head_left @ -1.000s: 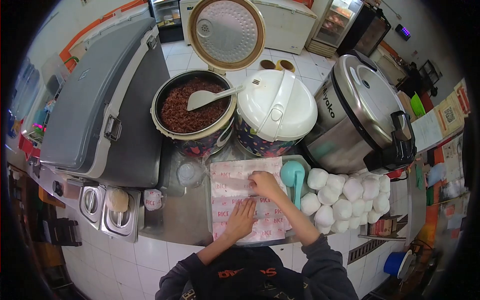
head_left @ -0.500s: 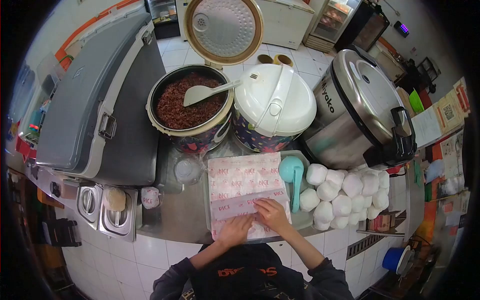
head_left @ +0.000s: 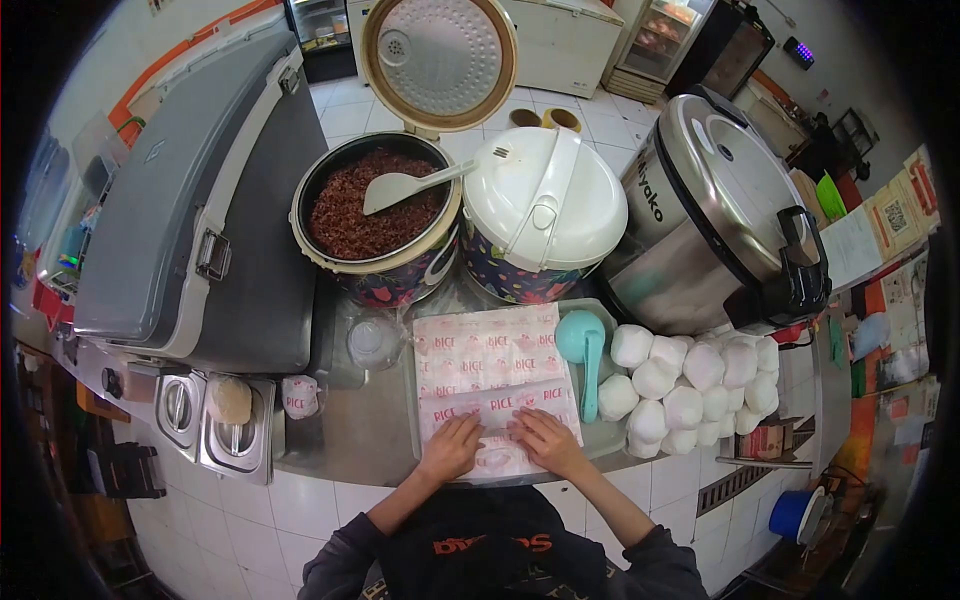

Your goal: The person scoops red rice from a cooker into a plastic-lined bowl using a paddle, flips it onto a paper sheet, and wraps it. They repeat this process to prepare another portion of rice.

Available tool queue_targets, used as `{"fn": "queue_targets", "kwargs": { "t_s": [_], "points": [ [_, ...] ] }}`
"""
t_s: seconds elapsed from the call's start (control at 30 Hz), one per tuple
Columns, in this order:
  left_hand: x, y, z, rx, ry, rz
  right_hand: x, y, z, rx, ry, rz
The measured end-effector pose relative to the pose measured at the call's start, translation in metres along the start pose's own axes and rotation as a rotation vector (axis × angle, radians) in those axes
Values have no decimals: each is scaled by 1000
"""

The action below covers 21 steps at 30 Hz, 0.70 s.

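White wrapping paper (head_left: 485,350) printed with red "RICE" lettering lies on a tray (head_left: 413,400) in front of me. Across its lower half runs a folded strip of the same paper (head_left: 500,402), greyish and roughly level. My left hand (head_left: 453,447) rests on the strip's lower left edge, fingers stretched forward. On the right part of that edge lies my right hand (head_left: 545,440), its fingers spread on the paper. The thumbs and anything inside the fold are hidden. A turquoise scoop (head_left: 581,340) lies just right of the paper.
Wrapped white bundles (head_left: 683,408) are piled at right. Behind stand an open rice cooker (head_left: 375,270) of reddish rice with a paddle (head_left: 395,190), a closed cooker (head_left: 545,200) and a steel cooker (head_left: 710,220). At left are a grey cool box (head_left: 200,200) and lidded steel containers (head_left: 235,455).
My hands have moved apart, the left to the left and the right slightly right. The paper strip, tilted before, now lies straighter and further left across the sheet.
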<state>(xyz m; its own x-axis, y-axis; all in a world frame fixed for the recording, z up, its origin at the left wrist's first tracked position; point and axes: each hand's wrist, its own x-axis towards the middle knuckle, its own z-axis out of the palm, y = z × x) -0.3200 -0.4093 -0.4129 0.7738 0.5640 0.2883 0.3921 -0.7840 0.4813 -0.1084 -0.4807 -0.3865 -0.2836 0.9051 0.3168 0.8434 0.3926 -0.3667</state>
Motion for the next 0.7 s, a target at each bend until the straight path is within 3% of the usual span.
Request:
{"fn": "queue_targets", "kwargs": {
  "t_s": [0.27, 0.37, 0.43, 0.53, 0.63, 0.67, 0.7],
  "points": [
    [-16, -37, 15, -74, 40, -9, -19, 30, 12, 33, 78, 105],
    [-8, -45, 18, -271, 153, -187, -16, 49, 21, 130, 58, 189],
    [-4, -47, 23, -287, 112, -263, -3, 56, 22, 128, 7, 244],
    [14, -40, 20, -179, 106, -454, 17, 54, 20, 247, -131, 584],
    [41, -13, -5, -4, 107, -570, 46, 47, 5, 109, -334, 563],
    [50, -10, -12, 56, 110, -586, 54, 47, 0, 31, -217, 433],
    [53, -15, -14, 137, 143, -482, 61, 46, -3, -45, -100, 302]
  ]
}}
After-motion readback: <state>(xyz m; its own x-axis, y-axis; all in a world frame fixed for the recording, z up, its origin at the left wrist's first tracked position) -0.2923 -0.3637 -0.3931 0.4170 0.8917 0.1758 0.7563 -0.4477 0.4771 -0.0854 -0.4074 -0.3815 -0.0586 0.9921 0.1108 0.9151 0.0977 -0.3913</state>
